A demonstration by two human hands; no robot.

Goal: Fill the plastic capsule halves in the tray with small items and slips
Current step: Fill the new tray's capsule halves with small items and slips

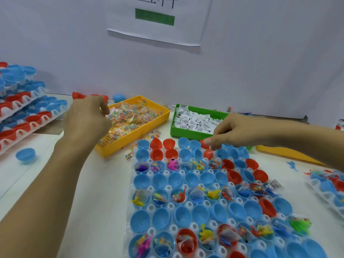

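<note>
Hovering at ten o'clock, the left hand curled its fingers over the yellow bin of candy packets; whether it pinched anything I cannot tell. At two o'clock, the right hand pinched a red capsule half above the tray, before the green bin of slips.
</note>
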